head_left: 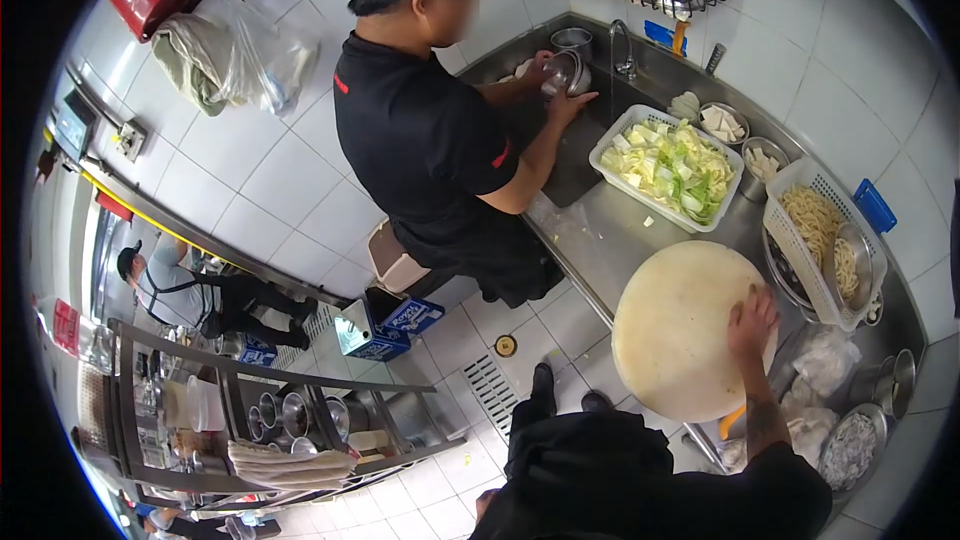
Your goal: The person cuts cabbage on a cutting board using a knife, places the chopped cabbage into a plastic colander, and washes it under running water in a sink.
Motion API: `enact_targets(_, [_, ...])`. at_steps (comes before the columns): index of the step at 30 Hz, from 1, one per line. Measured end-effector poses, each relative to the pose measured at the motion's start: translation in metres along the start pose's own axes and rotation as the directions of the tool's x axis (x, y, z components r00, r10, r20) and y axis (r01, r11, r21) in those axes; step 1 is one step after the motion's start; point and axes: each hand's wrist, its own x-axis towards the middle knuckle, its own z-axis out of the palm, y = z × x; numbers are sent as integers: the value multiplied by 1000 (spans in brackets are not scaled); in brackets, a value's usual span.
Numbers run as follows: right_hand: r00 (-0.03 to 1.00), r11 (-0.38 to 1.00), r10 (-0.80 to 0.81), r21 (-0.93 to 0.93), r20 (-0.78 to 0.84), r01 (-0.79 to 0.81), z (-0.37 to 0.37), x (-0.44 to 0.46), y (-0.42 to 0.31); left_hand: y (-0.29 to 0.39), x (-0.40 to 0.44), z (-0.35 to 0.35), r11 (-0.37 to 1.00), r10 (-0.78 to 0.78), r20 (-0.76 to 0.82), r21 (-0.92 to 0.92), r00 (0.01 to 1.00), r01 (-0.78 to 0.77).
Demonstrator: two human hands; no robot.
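Note:
My right hand [752, 325] lies on the right part of a large round pale chopping board [680, 335], its fingers slightly apart and nothing visible in it. The board rests on the steel counter. Only a small part of my left hand [486, 504] shows beside my dark clothing at the bottom, its fingers hidden. Beyond the board stands a white basket of cut cabbage [672, 170]. Noodles [812, 225] fill part of another white basket to the right, with a metal bowl in it.
A co-worker [425, 130] in black holds bowls at the sink [590, 165]. Small bowls of white pieces [722, 123] line the wall. Plastic bags [822, 360] and a metal bowl [852, 450] sit right of my arm. Another person [180, 290] works far left, beyond a shelf rack [270, 370].

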Motion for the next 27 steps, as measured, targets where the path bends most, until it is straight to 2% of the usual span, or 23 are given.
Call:
enact_targets(1, [1000,1000,0,-3,-2,0,1,0,0,1,1,1,998,-65,-26,21,998,66])
enact_targets(2, [1000,1000,0,-2,-2,0,0,0,0,1,-1,1,998,-65,-27,21,998,65])
enact_targets(4, [1000,1000,1,1,-5,-1,0,1,-1,0,-3,0,978,-102,34,-179,994,106])
enact_targets(5, [1000,1000,-1,4,-6,1,0,1,-2,-2,-2,-1,978,-99,32,-181,995,103])
enact_targets(7, [1000,1000,1,19,18,-1,-1,1,-2,1,-4,-2,1000,-21,2,-13,1000,21])
enact_targets(8, [1000,1000,-3,22,17,2,-1,1,0,2,-4,-2,1000,-19,-1,-16,1000,19])
enact_targets(10, [1000,999,-4,37,19,3,1,2,1,-2,-2,-4,991,53,24,121,998,-55])
enact_targets(11, [1000,999,-12,43,17,11,0,2,0,-3,2,-4,992,55,16,115,998,-57])
enact_targets(12, [1000,1000,-1,31,18,0,-2,1,-1,-4,7,-3,923,125,82,356,989,-147])
enact_targets(13, [1000,1000,12,21,19,-12,-2,0,-2,-5,8,-4,788,174,162,569,971,-236])
enact_targets(14, [1000,1000,6,27,17,-6,1,1,-2,-6,7,-5,790,178,155,567,972,-235])
enact_targets(16, [1000,1000,1,-17,10,-1,8,1,2,-8,5,-6,953,152,87,252,985,-169])
enact_targets(17, [1000,1000,-5,-12,9,5,9,1,2,-7,4,-5,954,154,80,249,985,-169])
enact_targets(19, [999,999,27,-25,28,-26,8,1,1,-7,5,-2,989,-63,-34,129,997,67])
enact_targets(20, [1000,1000,18,-19,26,-18,7,1,0,-6,5,-1,990,-60,-41,122,997,65])
enact_targets(22, [998,999,39,-39,58,-37,3,1,-1,-6,11,-3,964,106,36,240,994,-111])
enact_targets(23, [998,999,32,-31,54,-30,6,2,-1,-2,14,-2,965,111,27,236,993,-114])
enact_targets(24, [999,999,20,-28,32,-19,10,1,2,0,18,-2,804,204,124,544,971,-239])
enact_targets(25, [1000,1000,9,-25,9,-9,10,1,2,-2,22,-3,534,253,245,771,936,-347])
enact_targets(27, [1000,1000,13,-23,21,-12,7,0,1,-6,28,-5,484,238,265,802,934,-351])
